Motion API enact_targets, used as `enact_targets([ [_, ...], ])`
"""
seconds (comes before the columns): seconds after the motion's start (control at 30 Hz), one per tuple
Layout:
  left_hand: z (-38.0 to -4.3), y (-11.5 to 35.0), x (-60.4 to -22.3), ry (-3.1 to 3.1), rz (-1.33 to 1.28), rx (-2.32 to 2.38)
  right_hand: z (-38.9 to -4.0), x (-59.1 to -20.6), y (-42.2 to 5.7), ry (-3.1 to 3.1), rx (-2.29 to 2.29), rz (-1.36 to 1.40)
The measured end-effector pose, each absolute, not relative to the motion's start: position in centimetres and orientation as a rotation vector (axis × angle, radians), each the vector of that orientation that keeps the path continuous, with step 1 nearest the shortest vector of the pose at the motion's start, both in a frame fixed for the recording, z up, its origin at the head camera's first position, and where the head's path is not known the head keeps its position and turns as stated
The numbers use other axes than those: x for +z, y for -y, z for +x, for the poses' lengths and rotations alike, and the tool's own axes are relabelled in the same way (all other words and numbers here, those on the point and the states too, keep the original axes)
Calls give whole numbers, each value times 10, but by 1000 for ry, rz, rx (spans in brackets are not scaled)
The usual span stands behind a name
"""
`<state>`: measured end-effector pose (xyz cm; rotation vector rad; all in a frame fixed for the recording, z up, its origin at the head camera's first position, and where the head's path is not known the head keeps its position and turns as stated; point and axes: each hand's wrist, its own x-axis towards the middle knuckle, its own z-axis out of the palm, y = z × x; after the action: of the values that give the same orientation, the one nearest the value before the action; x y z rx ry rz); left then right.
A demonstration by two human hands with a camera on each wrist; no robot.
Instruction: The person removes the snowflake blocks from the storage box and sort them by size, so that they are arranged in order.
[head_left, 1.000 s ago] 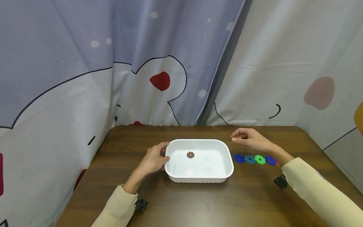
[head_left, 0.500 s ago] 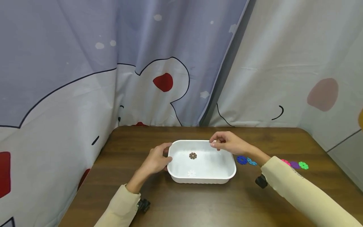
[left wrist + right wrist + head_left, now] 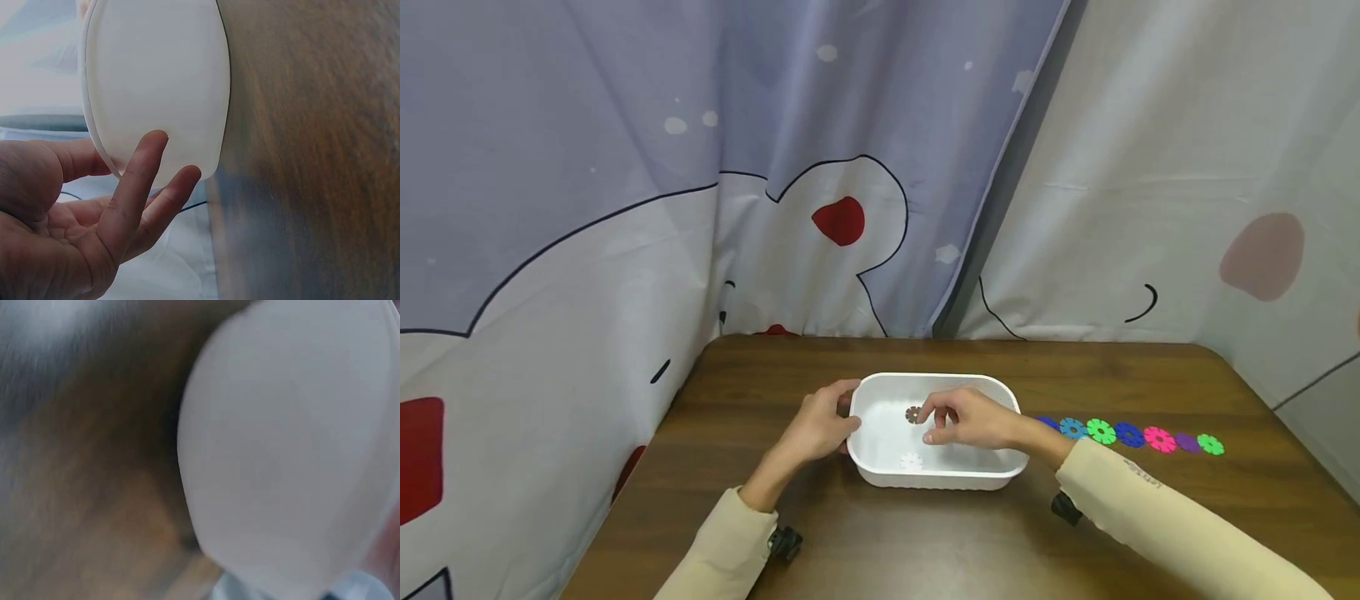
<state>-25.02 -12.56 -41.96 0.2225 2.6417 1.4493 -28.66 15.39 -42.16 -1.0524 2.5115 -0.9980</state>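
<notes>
A white plastic basin (image 3: 940, 481) stands on the wooden table. My left hand (image 3: 814, 425) grips its left end; in the left wrist view the thumb is at the rim and two fingers lie against the outer wall (image 3: 162, 75). Over the inside of the basin hovers my right hand (image 3: 972, 419), thumb and index finger apart, nothing visible between them. Beside its index fingertip lies a brown notched plastic disc (image 3: 912, 414), partly covered. A white notched disc (image 3: 912, 461) lies nearer the front of the basin. The right wrist view is blurred and shows mostly the basin's outer wall (image 3: 281, 437).
To the right of the basin, a row of notched discs runs across the table: light blue (image 3: 1072, 428), green (image 3: 1101, 431), blue (image 3: 1129, 434), pink (image 3: 1160, 439), purple (image 3: 1187, 442) and another green (image 3: 1211, 444). A blue one is half hidden by the right forearm. Curtains (image 3: 820, 100) hang behind.
My right hand has travelled left from above the disc row, across the basin's far rim, and down into the basin by the brown disc. My left hand keeps its grip on the basin.
</notes>
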Motion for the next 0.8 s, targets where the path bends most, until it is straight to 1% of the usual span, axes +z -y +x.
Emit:
enact_targets([
  [0.3,-250,127,-420,-2628,246,1468,-278,-440,-130,-2495,-869,-1199],
  [0.53,-250,125,-419,-2626,243,1468,-276,-446,-126,-2508,-780,-1298],
  [0.67,-250,125,-419,-2627,241,1475,-276,-446,-127,-2510,-782,-1299],
  [0.8,-249,126,-420,-2620,222,1474,-276,-446,-128,-2479,-791,-1240],
])
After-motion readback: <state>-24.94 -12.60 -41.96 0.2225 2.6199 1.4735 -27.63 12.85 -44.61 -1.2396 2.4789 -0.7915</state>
